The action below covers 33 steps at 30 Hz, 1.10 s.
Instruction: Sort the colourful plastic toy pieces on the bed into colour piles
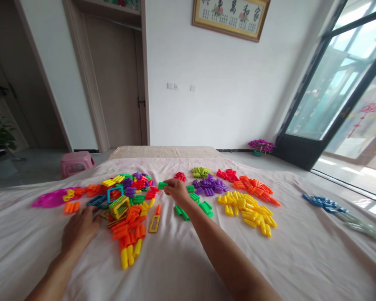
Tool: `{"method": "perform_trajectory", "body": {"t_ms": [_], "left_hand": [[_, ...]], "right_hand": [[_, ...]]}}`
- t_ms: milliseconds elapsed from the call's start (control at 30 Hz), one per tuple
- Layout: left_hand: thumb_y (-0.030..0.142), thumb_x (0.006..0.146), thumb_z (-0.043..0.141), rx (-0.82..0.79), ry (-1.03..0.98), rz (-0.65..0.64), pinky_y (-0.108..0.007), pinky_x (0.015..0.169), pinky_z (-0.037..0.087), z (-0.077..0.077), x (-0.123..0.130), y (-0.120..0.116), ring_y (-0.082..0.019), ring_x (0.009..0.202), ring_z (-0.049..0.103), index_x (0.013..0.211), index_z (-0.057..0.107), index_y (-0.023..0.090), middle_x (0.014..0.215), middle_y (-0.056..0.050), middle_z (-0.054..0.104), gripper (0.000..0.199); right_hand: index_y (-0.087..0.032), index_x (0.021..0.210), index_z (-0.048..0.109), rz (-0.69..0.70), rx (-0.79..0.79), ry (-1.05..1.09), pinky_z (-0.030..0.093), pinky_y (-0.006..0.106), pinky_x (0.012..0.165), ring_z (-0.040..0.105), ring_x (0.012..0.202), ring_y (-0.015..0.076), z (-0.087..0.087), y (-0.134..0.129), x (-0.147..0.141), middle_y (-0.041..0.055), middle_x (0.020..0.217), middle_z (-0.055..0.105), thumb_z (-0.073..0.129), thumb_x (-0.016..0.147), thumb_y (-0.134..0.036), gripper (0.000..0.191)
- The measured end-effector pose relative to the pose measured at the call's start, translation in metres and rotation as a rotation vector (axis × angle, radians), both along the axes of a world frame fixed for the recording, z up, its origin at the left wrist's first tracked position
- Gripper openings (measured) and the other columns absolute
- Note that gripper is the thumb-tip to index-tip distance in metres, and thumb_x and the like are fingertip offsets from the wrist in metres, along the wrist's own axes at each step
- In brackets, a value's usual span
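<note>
My right hand (177, 191) is closed in a pinch on a green plastic toy piece (162, 185), held above the cloth between the mixed pile and the sorted heaps. Loose green pieces (206, 208) lie below and beside that wrist. My left hand (80, 228) rests at the left edge of the mixed pile, thumb and fingers apart, with its fingertips partly hidden near dark blue frames (96, 201). In this pile are a yellow square frame (119, 207), a light blue frame (115, 193), orange pieces (120, 231) and yellow pieces (124, 258).
Sorted heaps of purple (209, 185), yellow (250, 210), orange (253, 187) and red (227, 174) pieces lie to the right. Blue pieces (324, 203) are farther right. A magenta plate (50, 199) sits left, on the pale cloth (181, 259). A pink stool (77, 164) stands beyond.
</note>
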<state>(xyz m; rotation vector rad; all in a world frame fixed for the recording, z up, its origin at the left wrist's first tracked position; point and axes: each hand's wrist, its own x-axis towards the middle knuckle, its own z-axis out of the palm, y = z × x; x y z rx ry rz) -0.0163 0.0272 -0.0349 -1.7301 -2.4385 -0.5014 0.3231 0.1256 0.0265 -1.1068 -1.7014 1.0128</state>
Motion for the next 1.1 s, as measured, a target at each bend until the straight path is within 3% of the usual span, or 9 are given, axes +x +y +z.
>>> {"method": "perform_trajectory", "body": {"t_ms": [133, 333, 500, 600, 800, 967, 1100], "left_hand": [[0.035, 0.093, 0.038, 0.013, -0.025, -0.009, -0.042, 0.094, 0.046, 0.001, 0.0, 0.0, -0.032, 0.113, 0.058, 0.116, 0.059, 0.016, 0.121, -0.018, 0.062, 0.036], [0.034, 0.092, 0.04, -0.002, -0.013, 0.001, -0.043, 0.092, 0.047, 0.003, 0.001, -0.002, -0.033, 0.111, 0.059, 0.118, 0.059, 0.016, 0.119, -0.017, 0.061, 0.037], [0.033, 0.092, 0.038, 0.001, -0.002, -0.006, -0.043, 0.092, 0.046, 0.01, 0.008, -0.006, -0.032, 0.114, 0.058, 0.118, 0.059, 0.014, 0.119, -0.017, 0.06, 0.038], [0.033, 0.092, 0.037, -0.009, 0.008, 0.007, -0.04, 0.091, 0.045, 0.013, 0.01, -0.007, -0.031, 0.113, 0.059, 0.117, 0.059, 0.015, 0.118, -0.015, 0.062, 0.037], [0.033, 0.092, 0.036, -0.007, 0.011, 0.018, -0.04, 0.091, 0.045, 0.013, 0.012, -0.008, -0.032, 0.113, 0.058, 0.116, 0.058, 0.016, 0.119, -0.015, 0.061, 0.037], [0.033, 0.091, 0.037, 0.002, 0.015, 0.019, -0.039, 0.092, 0.045, 0.014, 0.013, -0.008, -0.031, 0.113, 0.058, 0.116, 0.058, 0.016, 0.119, -0.015, 0.061, 0.037], [0.032, 0.091, 0.037, 0.004, 0.013, 0.015, -0.039, 0.092, 0.045, 0.017, 0.015, -0.01, -0.031, 0.113, 0.059, 0.115, 0.058, 0.015, 0.118, -0.015, 0.062, 0.037]], "right_hand": [[-0.014, 0.109, 0.074, -0.042, 0.036, 0.024, 0.045, 0.021, 0.058, 0.059, 0.059, 0.0118, -0.001, 0.0, 0.022, 0.0004, 0.069, 0.067, 0.058, 0.082, -0.021, 0.032], [-0.018, 0.102, 0.077, -0.264, 0.178, -0.38, 0.047, 0.023, 0.069, 0.067, 0.078, 0.0164, 0.028, -0.009, 0.089, 0.0027, 0.085, 0.075, 0.056, 0.082, -0.021, 0.029], [-0.02, 0.098, 0.079, -0.35, 0.08, -0.646, 0.046, 0.023, 0.073, 0.07, 0.089, 0.0194, 0.036, -0.012, 0.111, 0.0044, 0.092, 0.077, 0.057, 0.085, -0.025, 0.026], [-0.022, 0.104, 0.078, -0.415, 0.158, -0.667, 0.046, 0.025, 0.081, 0.069, 0.1, 0.0216, 0.034, -0.015, 0.093, 0.006, 0.102, 0.077, 0.055, 0.088, -0.026, 0.028], [-0.02, 0.112, 0.075, -0.057, 0.291, -0.617, 0.045, 0.027, 0.094, 0.066, 0.107, 0.0209, 0.015, -0.026, 0.025, 0.0066, 0.114, 0.074, 0.055, 0.088, -0.017, 0.032], [-0.018, 0.133, 0.064, -0.015, 0.304, -0.73, 0.04, 0.032, 0.104, 0.059, 0.12, 0.0227, 0.002, -0.015, -0.02, 0.0111, 0.13, 0.066, 0.051, 0.09, -0.016, 0.045], [-0.025, 0.138, 0.059, 0.047, 0.29, -0.804, 0.043, 0.032, 0.098, 0.058, 0.121, 0.0225, -0.002, 0.002, -0.039, 0.0073, 0.133, 0.064, 0.048, 0.089, -0.013, 0.052]]}}
